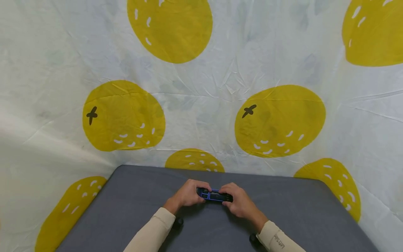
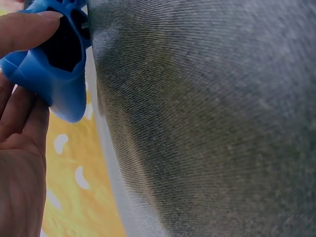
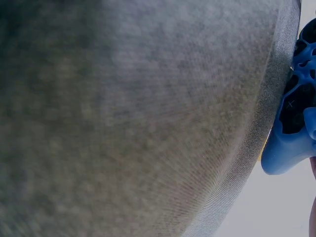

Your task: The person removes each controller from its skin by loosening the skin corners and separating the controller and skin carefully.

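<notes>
A black game controller (image 1: pixel 215 195) with a blue silicone cover is held between both hands over the grey surface. My left hand (image 1: pixel 191 193) grips its left end. In the left wrist view the thumb lies over the dark opening of the blue cover (image 2: pixel 73 101), and fingers curl behind the handle. At the other end my right hand (image 1: pixel 238 199) pinches the controller with thumb and fingers. The right wrist view shows the covered handle (image 3: pixel 284 153) and dark button area at the frame's edge, with most of that hand out of frame.
The grey padded surface (image 1: pixel 141 196) with rounded corners spreads beneath both hands. Behind and beside it hangs a pale sheet (image 1: pixel 201 122) printed with yellow fruit. Small black devices (image 1: pixel 178 223) sit under the cream sleeves near the wrists.
</notes>
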`<state>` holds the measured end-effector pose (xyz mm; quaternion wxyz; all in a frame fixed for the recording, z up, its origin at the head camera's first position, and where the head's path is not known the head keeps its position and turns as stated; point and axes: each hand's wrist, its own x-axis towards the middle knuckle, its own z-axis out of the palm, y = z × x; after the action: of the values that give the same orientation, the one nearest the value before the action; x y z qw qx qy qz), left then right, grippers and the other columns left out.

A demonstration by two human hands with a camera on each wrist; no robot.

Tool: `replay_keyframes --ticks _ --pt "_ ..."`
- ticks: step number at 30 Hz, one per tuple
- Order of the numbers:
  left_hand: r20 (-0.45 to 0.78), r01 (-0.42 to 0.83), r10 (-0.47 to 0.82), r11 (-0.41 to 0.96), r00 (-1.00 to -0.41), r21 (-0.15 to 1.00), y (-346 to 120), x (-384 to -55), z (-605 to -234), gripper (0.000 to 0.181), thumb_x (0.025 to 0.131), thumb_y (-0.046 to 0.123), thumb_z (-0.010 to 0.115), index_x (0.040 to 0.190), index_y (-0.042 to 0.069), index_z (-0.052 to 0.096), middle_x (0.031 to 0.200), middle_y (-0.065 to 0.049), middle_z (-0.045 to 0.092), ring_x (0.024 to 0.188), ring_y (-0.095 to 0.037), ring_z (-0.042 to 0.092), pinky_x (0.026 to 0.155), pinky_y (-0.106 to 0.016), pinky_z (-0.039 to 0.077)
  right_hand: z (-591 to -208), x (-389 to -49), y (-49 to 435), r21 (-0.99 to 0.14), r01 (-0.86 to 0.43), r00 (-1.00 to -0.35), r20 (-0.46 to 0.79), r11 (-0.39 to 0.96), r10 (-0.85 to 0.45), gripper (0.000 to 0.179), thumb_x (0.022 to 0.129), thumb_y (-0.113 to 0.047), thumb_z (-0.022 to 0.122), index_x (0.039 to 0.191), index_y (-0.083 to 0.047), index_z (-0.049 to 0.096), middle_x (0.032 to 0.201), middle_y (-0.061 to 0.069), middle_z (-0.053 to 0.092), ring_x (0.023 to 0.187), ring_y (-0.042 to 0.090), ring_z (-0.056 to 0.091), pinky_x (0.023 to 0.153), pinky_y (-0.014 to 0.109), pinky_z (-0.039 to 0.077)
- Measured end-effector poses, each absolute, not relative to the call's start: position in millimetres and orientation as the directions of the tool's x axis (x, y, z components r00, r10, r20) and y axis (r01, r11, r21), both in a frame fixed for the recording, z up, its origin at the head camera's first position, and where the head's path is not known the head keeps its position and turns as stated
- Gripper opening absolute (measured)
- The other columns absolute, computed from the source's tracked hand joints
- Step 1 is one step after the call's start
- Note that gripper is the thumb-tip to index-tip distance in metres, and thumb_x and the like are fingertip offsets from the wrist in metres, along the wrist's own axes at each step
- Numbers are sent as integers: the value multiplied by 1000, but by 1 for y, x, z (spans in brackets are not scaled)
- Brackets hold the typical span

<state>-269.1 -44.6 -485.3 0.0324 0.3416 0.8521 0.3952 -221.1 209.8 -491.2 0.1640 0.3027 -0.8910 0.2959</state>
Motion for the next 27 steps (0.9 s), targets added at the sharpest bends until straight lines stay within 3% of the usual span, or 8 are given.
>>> replay_keyframes --ticks 5,12,20,27 --pt "241 584 617 444 -749 680 -44 -267 -486 40 79 0 86 106 27 78 111 8 77 94 -5 64 85 -24 54 -491 -222 209 -419 -635 -762 480 649 -435 40 72 3 91 106 -13 77 112 -2 73 105 19 67 94 44 57" --pt "276 616 615 447 -738 649 -42 -265 -485 35 80 7 88 111 22 78 117 3 76 109 -15 67 96 -31 56 -489 -222 210 -434 -605 -790 429 667 -438 36 76 -1 90 107 -14 78 113 -4 73 106 20 69 95 45 57" --pt "310 555 518 427 -797 714 -30 -262 -487 21 87 30 86 103 21 78 105 4 76 92 -6 65 86 -25 55 -487 -225 211 -444 -606 -791 424 660 -441 36 76 -1 90 107 -15 79 113 -1 75 106 22 72 94 45 58" --pt "345 481 360 422 -867 769 -17 -255 -491 13 85 27 88 90 17 81 92 1 77 83 -9 67 75 -23 55 -489 -226 213 -438 -616 -784 423 655 -454 34 76 -2 90 106 -15 80 110 -5 75 103 20 72 93 43 59"
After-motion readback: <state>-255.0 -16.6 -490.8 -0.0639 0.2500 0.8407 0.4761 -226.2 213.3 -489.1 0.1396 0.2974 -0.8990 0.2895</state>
